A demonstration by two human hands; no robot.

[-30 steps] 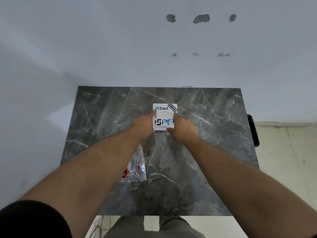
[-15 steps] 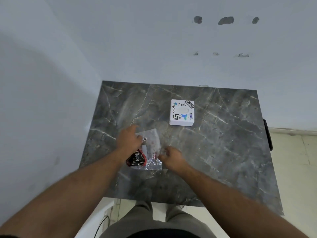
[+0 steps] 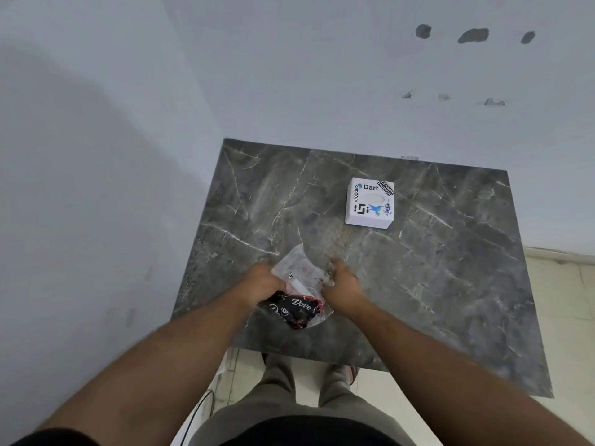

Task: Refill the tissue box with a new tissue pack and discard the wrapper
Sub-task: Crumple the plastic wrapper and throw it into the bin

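Grey marble table (image 3: 450,284) – pale wall (image 3: 289,75), tiled floor (image 3: 566,300)

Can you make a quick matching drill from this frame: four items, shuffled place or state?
Items:
1. tissue box
2. wrapper
3. left hand
4. right hand

States:
A. closed on the wrapper's left side
B. on the wrapper's right edge, fingers loosely curled
C. untouched, on the marble table toward the far right
D. crumpled between both hands near the front edge

Pairs: 1-C, 2-D, 3-A, 4-B
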